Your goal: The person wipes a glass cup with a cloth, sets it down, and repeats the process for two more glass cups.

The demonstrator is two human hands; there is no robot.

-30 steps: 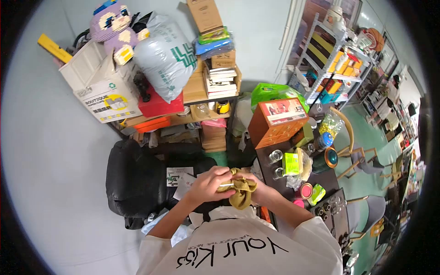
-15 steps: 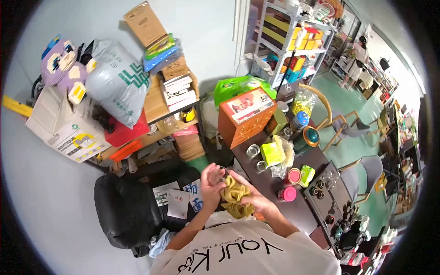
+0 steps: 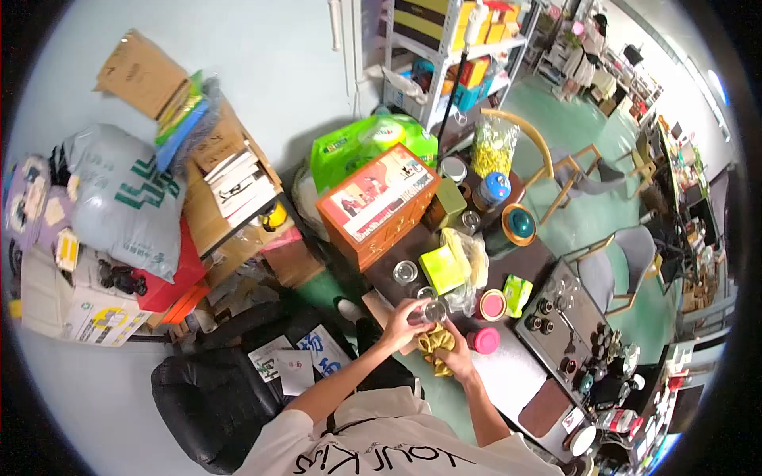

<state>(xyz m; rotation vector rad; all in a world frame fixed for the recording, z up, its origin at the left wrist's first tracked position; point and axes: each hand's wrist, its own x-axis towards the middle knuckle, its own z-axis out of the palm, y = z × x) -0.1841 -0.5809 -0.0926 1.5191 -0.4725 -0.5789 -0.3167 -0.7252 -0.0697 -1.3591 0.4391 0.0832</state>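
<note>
A small clear glass cup [image 3: 433,312] is gripped in my left hand [image 3: 402,327], over the near edge of the dark table [image 3: 382,274]. My right hand [image 3: 460,358] is closed round a crumpled olive-yellow cloth [image 3: 436,343], just below the cup; whether the cloth touches the glass is hard to tell. Another clear glass [image 3: 405,273] stands on the table beyond my left hand, near a lime-green box [image 3: 441,270]. To the right of my right hand is a pink-lidded jar [image 3: 483,341], with a red-rimmed tin [image 3: 492,305] behind it.
A wooden chest [image 3: 381,208] occupies the table's far left corner. On the right lies a tea tray [image 3: 556,325] with small cups. A black armchair [image 3: 202,404] is at lower left. Grey chairs [image 3: 631,258] stand beyond the table, and a person [image 3: 583,59] is far off.
My view has shifted toward the table and both hands are now nearer it. The glass, mostly hidden before, now shows in my left hand, and the cloth hangs lower in my right.
</note>
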